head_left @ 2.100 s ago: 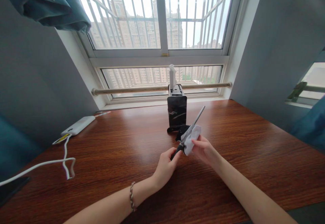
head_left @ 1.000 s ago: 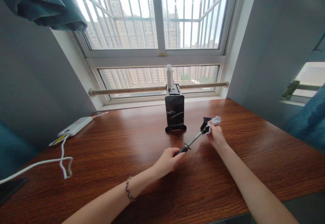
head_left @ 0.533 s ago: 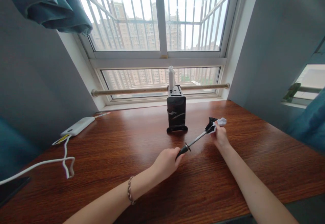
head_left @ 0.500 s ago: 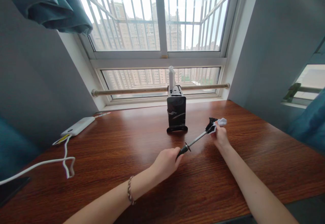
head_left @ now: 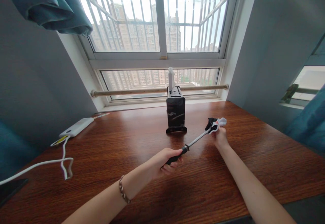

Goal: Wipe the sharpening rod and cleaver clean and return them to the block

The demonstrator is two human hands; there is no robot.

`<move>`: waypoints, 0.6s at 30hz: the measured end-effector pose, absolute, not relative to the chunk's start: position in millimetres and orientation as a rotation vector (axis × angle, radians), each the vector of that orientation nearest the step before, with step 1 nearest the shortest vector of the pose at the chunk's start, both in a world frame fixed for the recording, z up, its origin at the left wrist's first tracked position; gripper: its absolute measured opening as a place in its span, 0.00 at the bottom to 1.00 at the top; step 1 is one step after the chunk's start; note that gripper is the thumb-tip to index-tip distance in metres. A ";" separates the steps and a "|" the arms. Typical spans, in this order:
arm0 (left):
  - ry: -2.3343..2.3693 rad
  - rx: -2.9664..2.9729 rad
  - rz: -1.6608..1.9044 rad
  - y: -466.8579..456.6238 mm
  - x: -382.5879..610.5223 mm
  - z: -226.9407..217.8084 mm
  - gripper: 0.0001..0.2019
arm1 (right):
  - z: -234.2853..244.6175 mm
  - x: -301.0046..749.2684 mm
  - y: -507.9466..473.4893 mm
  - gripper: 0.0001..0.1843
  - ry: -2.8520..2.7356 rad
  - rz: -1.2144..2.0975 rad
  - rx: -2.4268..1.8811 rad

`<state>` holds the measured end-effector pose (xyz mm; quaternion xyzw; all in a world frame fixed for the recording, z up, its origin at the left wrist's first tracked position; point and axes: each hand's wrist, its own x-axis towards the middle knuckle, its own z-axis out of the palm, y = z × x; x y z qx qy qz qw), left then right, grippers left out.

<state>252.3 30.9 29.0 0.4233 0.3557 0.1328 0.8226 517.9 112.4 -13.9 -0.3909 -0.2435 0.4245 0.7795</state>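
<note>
My left hand (head_left: 162,163) is wrapped round the black handle of a thin metal rod (head_left: 198,138), which slants up to the right above the table. A small dark collar sits where the handle meets the shaft. At the far end is a black head (head_left: 209,123) whose exact kind I cannot make out. My right hand (head_left: 220,137) is closed on a crumpled white tissue (head_left: 222,121), pressed against that black head. The tissue partly covers the head, and some of my right fingers are hidden behind it.
A black tissue box (head_left: 175,112) with a tissue sticking up stands beyond the rod. On the left lie a white power bank (head_left: 77,127) and its white cable (head_left: 63,159). The wooden table (head_left: 127,132) reaches to the barred window, with a horizontal pole (head_left: 132,91) across it.
My left hand has turned and slid back, so more of the black handle shows. The rod has rolled. My right hand stays in about the same place, with the tissue shifted slightly.
</note>
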 end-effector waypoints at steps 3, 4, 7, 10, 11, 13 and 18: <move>0.716 0.809 0.266 26.2 251.4 36.6 0.17 | -11.8 516.7 112.2 0.16 -0.518 0.939 -0.866; 0.702 0.782 0.264 24.1 251.1 40.3 0.17 | -11.2 516.4 111.9 0.16 -0.515 0.946 -0.872; 0.667 0.721 0.290 16.6 250.0 53.7 0.14 | -9.8 516.2 110.3 0.16 -0.512 0.967 -0.878; 0.636 0.727 0.394 9.4 247.3 68.8 0.09 | -9.7 517.0 107.7 0.16 -0.517 0.995 -0.866; 0.623 0.744 0.446 7.8 245.6 73.9 0.08 | -9.9 516.9 106.7 0.16 -0.517 1.005 -0.861; 0.601 0.783 0.559 6.1 241.0 83.6 0.11 | -10.7 515.1 104.4 0.15 -0.516 1.029 -0.849; 0.431 1.100 0.903 9.6 228.7 101.9 0.26 | -11.6 491.7 91.9 0.13 -0.588 1.160 -0.767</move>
